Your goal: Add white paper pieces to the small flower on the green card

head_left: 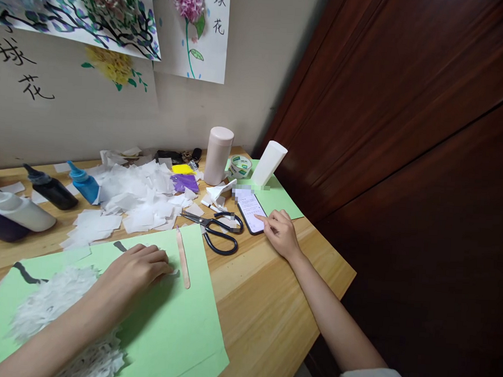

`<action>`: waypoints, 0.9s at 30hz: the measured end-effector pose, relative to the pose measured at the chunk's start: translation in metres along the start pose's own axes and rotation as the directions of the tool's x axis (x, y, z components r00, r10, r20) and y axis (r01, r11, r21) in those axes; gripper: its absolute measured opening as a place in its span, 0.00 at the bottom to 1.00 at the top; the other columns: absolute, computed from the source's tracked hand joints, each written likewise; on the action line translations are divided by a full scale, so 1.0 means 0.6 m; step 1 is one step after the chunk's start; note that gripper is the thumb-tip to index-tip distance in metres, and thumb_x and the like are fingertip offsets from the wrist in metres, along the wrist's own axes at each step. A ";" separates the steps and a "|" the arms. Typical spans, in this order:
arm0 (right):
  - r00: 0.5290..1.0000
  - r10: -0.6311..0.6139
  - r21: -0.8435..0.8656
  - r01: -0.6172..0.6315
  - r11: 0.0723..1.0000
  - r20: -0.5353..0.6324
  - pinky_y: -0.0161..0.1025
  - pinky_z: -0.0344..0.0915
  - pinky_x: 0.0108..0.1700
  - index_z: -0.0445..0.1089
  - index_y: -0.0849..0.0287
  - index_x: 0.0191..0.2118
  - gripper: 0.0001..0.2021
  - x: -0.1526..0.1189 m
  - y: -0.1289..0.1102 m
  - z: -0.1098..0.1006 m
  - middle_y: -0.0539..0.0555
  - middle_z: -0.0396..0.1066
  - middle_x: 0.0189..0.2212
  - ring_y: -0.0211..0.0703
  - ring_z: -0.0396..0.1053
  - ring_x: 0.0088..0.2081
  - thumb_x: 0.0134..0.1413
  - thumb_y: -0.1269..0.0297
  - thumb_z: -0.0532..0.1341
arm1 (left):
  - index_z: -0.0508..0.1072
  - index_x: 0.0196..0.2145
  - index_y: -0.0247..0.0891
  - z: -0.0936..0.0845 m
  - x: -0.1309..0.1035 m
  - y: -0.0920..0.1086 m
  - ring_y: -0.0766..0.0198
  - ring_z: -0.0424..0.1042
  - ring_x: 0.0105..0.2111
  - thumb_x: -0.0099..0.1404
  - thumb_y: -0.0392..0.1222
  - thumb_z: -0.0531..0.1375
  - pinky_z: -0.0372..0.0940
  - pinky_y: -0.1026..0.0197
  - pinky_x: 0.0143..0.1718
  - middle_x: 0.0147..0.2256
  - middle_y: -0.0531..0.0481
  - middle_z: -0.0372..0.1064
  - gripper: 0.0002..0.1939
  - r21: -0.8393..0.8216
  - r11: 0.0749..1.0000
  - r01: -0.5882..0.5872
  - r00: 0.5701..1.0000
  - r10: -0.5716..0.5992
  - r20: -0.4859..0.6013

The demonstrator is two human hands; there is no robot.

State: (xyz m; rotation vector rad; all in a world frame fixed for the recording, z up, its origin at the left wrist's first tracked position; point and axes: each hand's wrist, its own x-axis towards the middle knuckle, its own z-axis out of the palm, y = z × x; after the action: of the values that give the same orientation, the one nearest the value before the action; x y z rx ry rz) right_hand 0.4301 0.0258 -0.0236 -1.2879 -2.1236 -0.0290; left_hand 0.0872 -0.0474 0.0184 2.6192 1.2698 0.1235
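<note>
My left hand [144, 267] is over the green sheet [185, 325], its fingers bent together around a small white scrap at the fingertips. White ruffled paper flowers [55, 299] lie on the sheet, partly under my left forearm, beside dark painted strokes. A wooden stick [183, 258] lies just right of that hand. My right hand [280, 232] touches the screen of a phone [250, 211] with its index finger; the other fingers are curled in. Black-handled scissors [216, 226] lie between the hands, left of the phone.
White paper squares [137, 188] are heaped at the back. Paint bottles [49, 186] lie at the left. A pink cup [218, 156], a tape roll [240, 165] and a white tube-like object [269, 162] stand near the wall. The table edge [334, 297] is at the right, near dark wood panels.
</note>
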 end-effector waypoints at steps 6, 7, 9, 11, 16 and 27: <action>0.991 -0.110 0.035 0.108 0.994 0.075 0.39 0.55 0.34 0.74 0.55 0.44 0.16 0.002 -0.006 0.003 0.52 0.61 0.24 0.41 0.57 0.30 0.57 0.72 0.52 | 0.73 0.34 0.45 0.002 0.000 -0.002 0.63 0.68 0.34 0.65 0.34 0.48 0.56 0.59 0.36 0.33 0.53 0.72 0.15 0.015 1.000 -0.009 1.000 0.009 -0.010; 0.994 -0.097 0.022 0.095 0.995 0.054 0.39 0.55 0.34 0.74 0.56 0.43 0.15 0.001 -0.004 0.002 0.52 0.61 0.23 0.41 0.57 0.30 0.57 0.71 0.52 | 0.73 0.34 0.45 0.003 0.000 -0.003 0.63 0.68 0.34 0.65 0.35 0.48 0.55 0.59 0.36 0.33 0.53 0.72 0.15 0.016 1.000 -0.010 1.000 0.010 -0.010; 0.998 -0.062 -0.015 0.062 0.998 -0.017 0.39 0.55 0.33 0.75 0.56 0.41 0.15 -0.001 0.001 -0.002 0.51 0.60 0.22 0.41 0.56 0.29 0.56 0.71 0.52 | 0.73 0.34 0.45 0.005 -0.002 -0.003 0.63 0.68 0.34 0.65 0.35 0.48 0.55 0.59 0.36 0.33 0.53 0.72 0.15 0.014 1.000 -0.007 1.000 0.007 -0.012; 0.997 -0.041 -0.065 0.036 0.997 -0.072 0.40 0.54 0.33 0.77 0.56 0.37 0.14 -0.003 0.006 -0.007 0.51 0.60 0.20 0.41 0.56 0.28 0.55 0.71 0.53 | 0.74 0.34 0.45 0.004 -0.003 -0.002 0.64 0.68 0.34 0.65 0.35 0.48 0.56 0.59 0.36 0.33 0.53 0.72 0.15 0.012 1.000 -0.009 1.000 0.010 -0.020; 0.997 -0.039 -0.170 0.028 0.985 -0.059 0.40 0.52 0.33 0.77 0.56 0.32 0.13 -0.006 0.011 -0.014 0.51 0.63 0.19 0.41 0.56 0.27 0.53 0.71 0.54 | 0.73 0.35 0.45 -0.002 -0.002 0.002 0.63 0.68 0.34 0.66 0.36 0.47 0.56 0.59 0.36 0.33 0.53 0.72 0.15 0.011 1.000 -0.013 1.000 0.013 -0.013; 0.997 -0.076 -0.145 0.078 0.986 0.018 0.40 0.52 0.35 0.74 0.55 0.43 0.15 -0.004 -0.001 -0.008 0.52 0.64 0.23 0.41 0.58 0.30 0.56 0.70 0.52 | 0.74 0.34 0.45 -0.006 0.000 0.005 0.63 0.68 0.34 0.66 0.35 0.47 0.56 0.59 0.36 0.33 0.53 0.72 0.16 -0.002 1.000 0.007 1.000 -0.007 -0.011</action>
State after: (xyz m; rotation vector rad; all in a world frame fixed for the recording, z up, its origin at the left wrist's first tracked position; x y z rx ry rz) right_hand 0.4328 0.0224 -0.0211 -1.2900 -2.2161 -0.2128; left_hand 0.0887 -0.0486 0.0227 2.6156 1.2823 0.1385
